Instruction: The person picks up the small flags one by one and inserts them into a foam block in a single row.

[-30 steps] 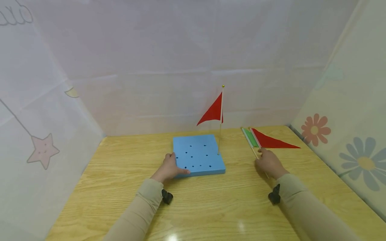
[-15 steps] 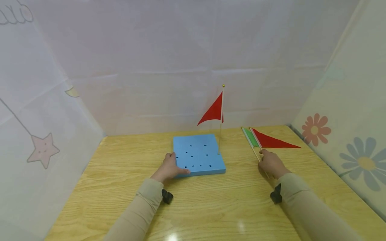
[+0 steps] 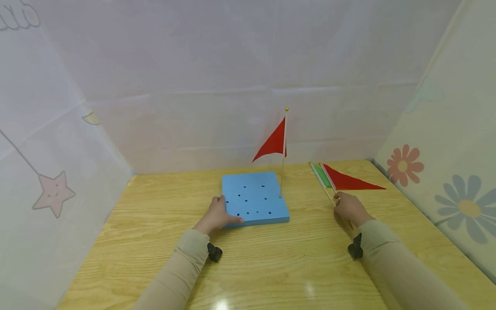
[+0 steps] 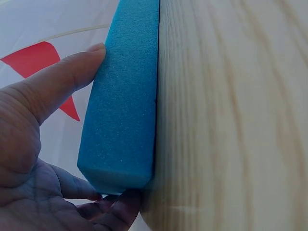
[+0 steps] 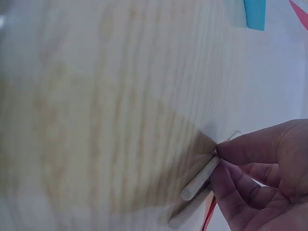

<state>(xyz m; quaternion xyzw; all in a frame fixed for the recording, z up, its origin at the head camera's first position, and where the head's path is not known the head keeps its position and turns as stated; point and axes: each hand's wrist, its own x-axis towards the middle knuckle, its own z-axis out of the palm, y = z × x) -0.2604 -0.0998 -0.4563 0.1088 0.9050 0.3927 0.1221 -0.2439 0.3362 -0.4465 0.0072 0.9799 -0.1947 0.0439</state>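
In the head view a blue foam board [image 3: 252, 181] dotted with small holes lies on the table. My left hand [image 3: 216, 215] holds its near left corner, thumb along the front edge and fingers at the left side. A red triangular flag [image 3: 273, 140] with a gold tip stands upright in a hole at the board's right edge. To the right, another red flag [image 3: 346, 178] and a green flag [image 3: 322, 176] lie side by side. My right hand [image 3: 350, 209] pinches a wooden stick [image 5: 199, 179] between thumb and fingers, apparently the lying red flag's; a second stick end [image 5: 185, 214] shows beside it.
The wood-grain table [image 3: 271, 262] meets a pale cloth wall [image 3: 217, 129] at the back. Printed cloth sides with a star [image 3: 56, 193] and flowers [image 3: 469, 209] stand left and right.
My right hand has shifted slightly to the right, and the near stick end has moved right with it. The left hand and the board have stayed still.
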